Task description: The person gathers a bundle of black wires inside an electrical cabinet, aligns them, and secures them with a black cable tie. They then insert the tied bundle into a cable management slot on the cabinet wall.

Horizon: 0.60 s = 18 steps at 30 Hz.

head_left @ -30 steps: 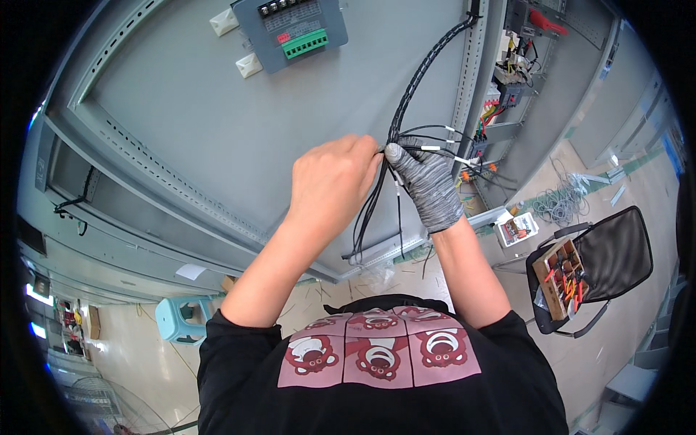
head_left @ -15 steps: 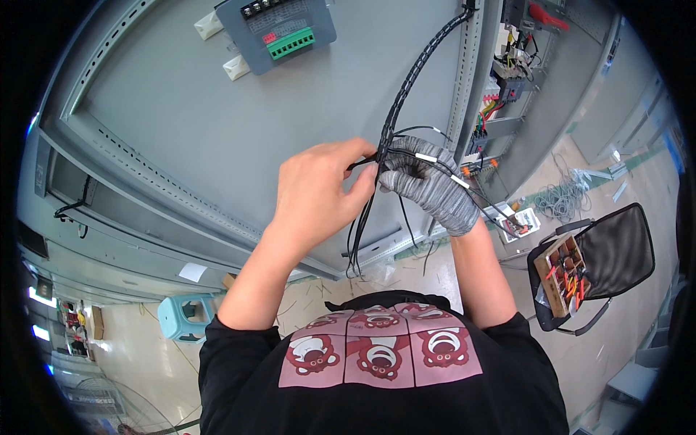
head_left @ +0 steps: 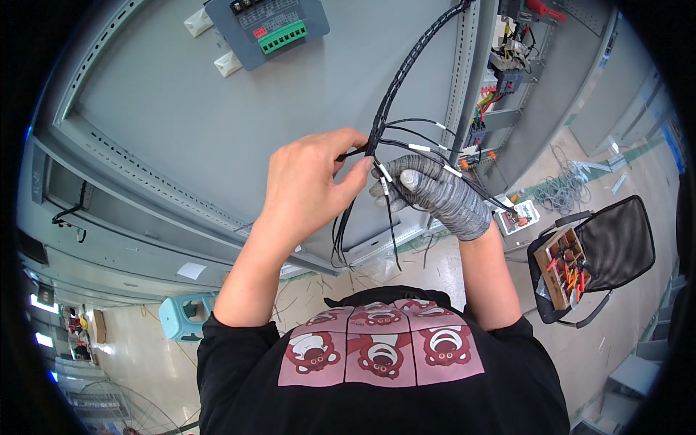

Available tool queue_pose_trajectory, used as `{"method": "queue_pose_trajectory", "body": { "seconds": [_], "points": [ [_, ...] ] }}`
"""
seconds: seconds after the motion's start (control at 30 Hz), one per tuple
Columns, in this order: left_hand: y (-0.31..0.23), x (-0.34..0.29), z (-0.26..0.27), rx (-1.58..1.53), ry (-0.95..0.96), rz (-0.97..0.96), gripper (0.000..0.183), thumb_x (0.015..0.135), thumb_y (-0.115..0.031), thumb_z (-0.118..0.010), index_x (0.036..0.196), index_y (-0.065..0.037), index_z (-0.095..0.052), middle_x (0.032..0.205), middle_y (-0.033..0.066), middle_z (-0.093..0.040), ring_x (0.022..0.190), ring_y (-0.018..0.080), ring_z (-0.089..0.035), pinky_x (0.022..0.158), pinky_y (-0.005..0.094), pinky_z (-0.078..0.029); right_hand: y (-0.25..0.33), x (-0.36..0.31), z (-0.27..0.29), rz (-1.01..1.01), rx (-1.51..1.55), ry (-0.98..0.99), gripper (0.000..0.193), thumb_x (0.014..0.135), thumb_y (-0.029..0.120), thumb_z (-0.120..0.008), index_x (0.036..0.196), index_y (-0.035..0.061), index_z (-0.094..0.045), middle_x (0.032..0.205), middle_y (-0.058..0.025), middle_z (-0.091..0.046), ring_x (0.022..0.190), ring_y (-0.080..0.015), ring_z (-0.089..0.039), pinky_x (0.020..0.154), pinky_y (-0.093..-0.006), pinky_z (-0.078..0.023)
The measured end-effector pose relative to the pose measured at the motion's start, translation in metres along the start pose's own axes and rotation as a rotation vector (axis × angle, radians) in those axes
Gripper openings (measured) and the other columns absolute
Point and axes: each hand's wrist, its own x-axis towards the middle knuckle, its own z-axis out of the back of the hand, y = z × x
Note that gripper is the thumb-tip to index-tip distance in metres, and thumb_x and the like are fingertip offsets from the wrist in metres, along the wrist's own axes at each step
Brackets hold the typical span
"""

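Observation:
A black cable bundle (head_left: 395,80) in spiral wrap hangs down from the cabinet's upper right and fans out into separate black wires, several with white marker sleeves (head_left: 419,148). My bare left hand (head_left: 312,181) pinches the bundle between thumb and forefinger at the lower end of the wrap. In a grey knit glove, my right hand (head_left: 438,190) is just below and right of that point, its fingers curled around labelled wires. Some wires pass above the glove toward the right; others dangle below my left hand. The glove partly hides what lies between its fingers.
A grey module with a green terminal block (head_left: 284,36) is mounted on the panel. At right are wired cabinet components (head_left: 507,80) and a black chair (head_left: 616,246) bearing a wooden tool box (head_left: 554,286). A blue stool (head_left: 177,319) stands left; coiled wire (head_left: 562,192) lies on the floor.
My right hand has moved down and slightly right, away from the bundle. More labelled wires now show spread out beside it. My left hand keeps its pinch, shifted slightly left.

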Motion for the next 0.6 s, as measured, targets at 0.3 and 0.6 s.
{"method": "queue_pose_trajectory", "body": {
  "seconds": [0.3,0.6],
  "points": [
    [-0.001,0.001,0.004,0.034,0.052,0.014,0.021,0.081,-0.021,-0.068,0.097,-0.008,-0.068,0.074,0.0094,-0.065,0.062,0.023,-0.062,0.058,0.0348,-0.046,0.009,-0.003,-0.01,-0.064,0.017,-0.136,0.023,0.089,0.02,-0.07,0.106,0.0043,-0.068,0.084,0.0007,-0.064,0.07,-0.0076,-0.055,0.065,-0.0242,-0.046],
    [0.002,0.0,0.0,-0.034,0.011,-0.018,0.019,0.079,-0.017,-0.068,0.094,-0.005,-0.067,0.062,0.0086,-0.056,0.051,0.0211,-0.049,0.053,0.0315,-0.041,0.012,-0.004,-0.012,-0.012,-0.007,-0.175,0.022,0.087,0.021,-0.071,0.101,0.0045,-0.07,0.075,0.0,-0.061,0.065,-0.0091,-0.054,0.062,-0.0242,-0.043]
  ]
}}
